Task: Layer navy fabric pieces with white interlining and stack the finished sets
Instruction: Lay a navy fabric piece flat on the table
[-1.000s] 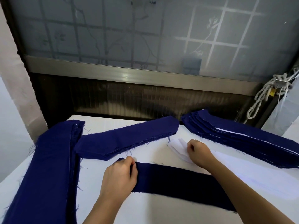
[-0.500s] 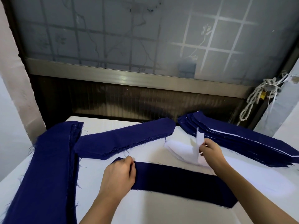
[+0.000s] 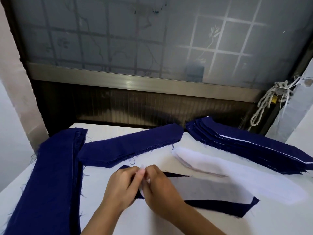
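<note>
Interlining sheet (image 3: 211,189) now over navy piece (image 3: 220,205), right hand (image 3: 160,192) beside left hand (image 3: 120,189).

Table (image 3: 271,221) front free; L stack (image 3: 50,184), R stack (image 3: 245,148) flank.

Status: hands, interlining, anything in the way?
Grip: left hand and right hand both pinch the sheer white interlining piece at its left end. It lies over the navy fabric strip. Loose white interlining pile crowds the strip's far edge.

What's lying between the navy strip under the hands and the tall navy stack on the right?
A pile of white interlining pieces lies there, between the navy strip and the stack; the head view shows it.
</note>
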Demonstrator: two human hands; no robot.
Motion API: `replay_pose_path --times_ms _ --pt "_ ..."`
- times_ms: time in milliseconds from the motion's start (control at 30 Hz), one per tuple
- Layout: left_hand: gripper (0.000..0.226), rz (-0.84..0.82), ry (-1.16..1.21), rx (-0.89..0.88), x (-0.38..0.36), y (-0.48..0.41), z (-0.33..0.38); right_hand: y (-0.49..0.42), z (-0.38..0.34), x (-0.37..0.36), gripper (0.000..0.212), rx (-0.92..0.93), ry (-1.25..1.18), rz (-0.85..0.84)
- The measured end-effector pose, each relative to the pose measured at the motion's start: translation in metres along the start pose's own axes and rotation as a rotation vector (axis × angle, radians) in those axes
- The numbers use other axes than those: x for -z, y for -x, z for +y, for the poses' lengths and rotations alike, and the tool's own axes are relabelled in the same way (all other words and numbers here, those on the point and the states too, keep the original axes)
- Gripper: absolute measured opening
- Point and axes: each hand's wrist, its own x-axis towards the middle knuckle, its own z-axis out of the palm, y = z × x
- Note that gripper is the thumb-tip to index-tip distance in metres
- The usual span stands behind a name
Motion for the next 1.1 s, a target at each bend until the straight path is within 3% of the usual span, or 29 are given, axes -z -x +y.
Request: replay_pose_path --times_ms 67,200,467,633,800,967,1100 --pt "0.027 -0.023 -0.072 0.084 -0.003 -0.002 -0.003 -0.002 0.010 -0.007 0.026 -0.005 0.026 0.007" --pt "0.018 -0.012 -0.131 0.088 -0.006 -0.002 -0.006 -0.007 0.032 -0.003 0.055 -0.093 0.093 -0.024" --pt "0.011 0.190 -0.051 0.033 -0.002 0.000 0.006 -0.006 0.049 0.019 0.058 -0.165 0.071 -0.101" --pt "0.014 0.266 -0.080 0.209 0.000 -0.001 0.005 0.015 0.080 0.066 0.054 -0.223 0.265 -0.103" --pt "0.018 0.231 -0.152 0.383 0.003 -0.005 0.007 0.058 0.118 0.119 0.056 -0.382 0.539 -0.097" --pt "0.007 0.114 -0.271 0.431 0.003 -0.007 0.013 0.097 0.141 0.136 0.053 -0.660 0.489 0.105" --pt "0.014 0.112 -0.235 0.438 0.004 -0.008 0.014 0.108 0.143 0.129 0.048 -0.704 0.388 0.341"
